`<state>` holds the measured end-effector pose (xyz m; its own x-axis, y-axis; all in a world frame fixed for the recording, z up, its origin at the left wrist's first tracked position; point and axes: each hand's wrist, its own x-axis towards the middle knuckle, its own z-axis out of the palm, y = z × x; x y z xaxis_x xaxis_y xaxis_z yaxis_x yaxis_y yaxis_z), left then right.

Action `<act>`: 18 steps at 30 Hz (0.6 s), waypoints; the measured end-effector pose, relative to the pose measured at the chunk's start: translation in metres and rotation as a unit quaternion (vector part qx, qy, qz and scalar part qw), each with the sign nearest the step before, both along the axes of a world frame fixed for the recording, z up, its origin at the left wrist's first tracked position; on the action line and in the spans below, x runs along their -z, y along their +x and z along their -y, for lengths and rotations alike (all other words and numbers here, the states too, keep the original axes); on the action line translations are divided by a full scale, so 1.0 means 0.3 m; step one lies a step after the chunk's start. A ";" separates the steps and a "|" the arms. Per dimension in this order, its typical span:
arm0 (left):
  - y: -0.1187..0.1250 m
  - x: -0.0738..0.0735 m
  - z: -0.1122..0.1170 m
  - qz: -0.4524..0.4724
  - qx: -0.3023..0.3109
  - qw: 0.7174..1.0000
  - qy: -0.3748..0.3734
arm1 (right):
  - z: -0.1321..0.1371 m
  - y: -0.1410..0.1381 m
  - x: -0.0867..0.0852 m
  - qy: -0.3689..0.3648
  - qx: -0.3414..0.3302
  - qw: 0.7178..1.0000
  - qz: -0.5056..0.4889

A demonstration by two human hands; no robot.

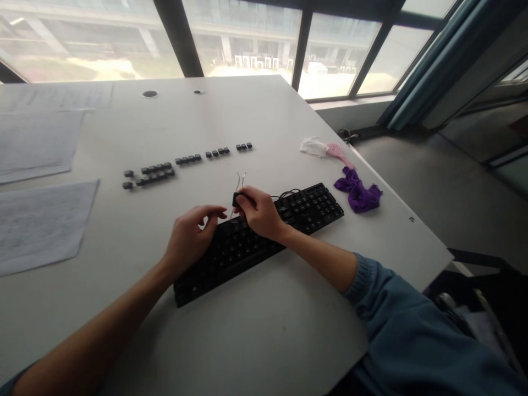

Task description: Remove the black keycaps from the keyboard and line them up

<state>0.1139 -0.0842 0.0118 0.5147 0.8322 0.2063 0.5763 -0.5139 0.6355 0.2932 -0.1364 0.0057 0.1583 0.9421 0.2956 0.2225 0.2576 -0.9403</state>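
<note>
A black keyboard (pixel 305 212) lies slanted on the white table (pixel 264 341). My right hand (pixel 259 212) hovers over its upper edge, fingers pinched on a small black tool with a wire loop (pixel 240 184) sticking up, like a keycap puller. My left hand (pixel 192 236) rests at the keyboard's left part, fingers curled toward the tool, with nothing visible in them. Several loose black keycaps (pixel 154 173) lie in rows farther back on the table.
Paper sheets (pixel 37 225) lie at the left. A purple cloth (pixel 358 193), a pink brush (pixel 339 154) and a white cloth (pixel 313 146) sit near the table's right edge. Windows run along the back.
</note>
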 end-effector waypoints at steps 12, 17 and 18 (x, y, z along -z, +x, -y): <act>-0.011 0.017 -0.010 -0.006 -0.004 0.999 0.038 | 0.013 -0.011 -0.009 -0.003 -0.099 0.992 0.075; -0.011 0.026 -0.014 -0.006 0.006 0.999 0.042 | 0.012 -0.014 -0.010 0.019 -0.129 0.985 0.111; -0.011 0.025 -0.015 -0.007 0.010 0.999 0.040 | 0.013 -0.015 -0.008 0.033 -0.142 0.982 0.121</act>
<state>0.1106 -0.0798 0.0042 0.5339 0.8030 0.2650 0.5736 -0.5742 0.5842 0.2887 -0.1402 0.0081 -0.1905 0.9159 0.3534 0.3478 0.3996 -0.8481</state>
